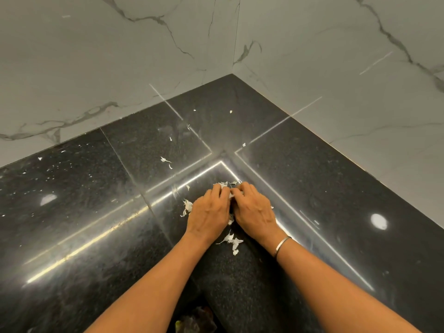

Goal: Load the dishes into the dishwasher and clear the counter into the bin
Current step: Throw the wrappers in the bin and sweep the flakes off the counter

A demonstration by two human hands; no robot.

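Where the two runs of the black speckled worktop [96,212] meet in the corner, the person's hands sit pressed side by side, knuckles up. The left hand [208,213] and the right hand [255,207] touch at the fingertips. Both sets of fingers are curled down over a small heap of white scraps [224,185], thin and papery, which poke out past the fingertips and between the palms.

More of the same stuff lies loose on the worktop. One clump [188,206] is just beside the left hand's outer edge, a second clump [232,241] lies between the wrists, and stray flakes [165,160] are scattered well apart toward the corner.

A thin silver bangle [283,246] circles the right wrist. Grey-veined marble walls [120,56] rise from the back of the worktop on both sides, and bright strips of light reflect in the polished stone. At the bottom edge, between the forearms, a dark crumpled thing [195,319] shows, too dim to tell what it is.
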